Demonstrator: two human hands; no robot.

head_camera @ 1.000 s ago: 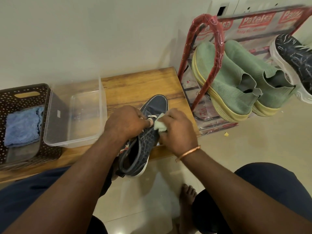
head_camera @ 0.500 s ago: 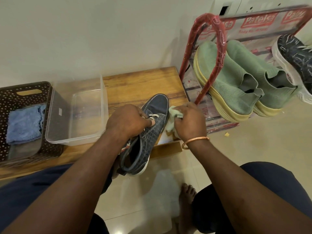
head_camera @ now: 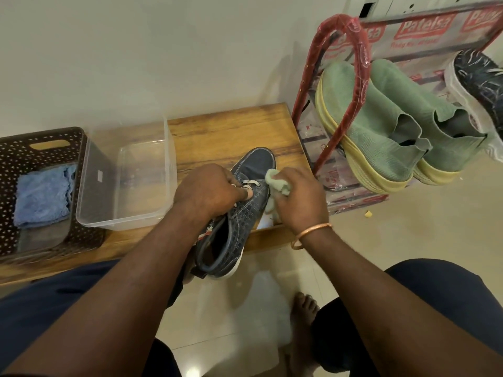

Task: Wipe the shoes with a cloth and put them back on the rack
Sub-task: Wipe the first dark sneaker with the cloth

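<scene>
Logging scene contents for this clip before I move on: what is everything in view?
shoe: one, dark blue, toe on the bench
wiping cloth: one, pale green, against the shoe's side
bench: one, wooden, by the wall
tub: one, clear, on the bench
basket: one, dark brown, left of tub
spare cloth: one, blue, in the basket
rack: one, red, right of bench
slip-on shoes: two, green, on the rack
sneaker: one, black and white, rack's right end
left hand: grips the shoe
right hand: holds the wiping cloth
</scene>
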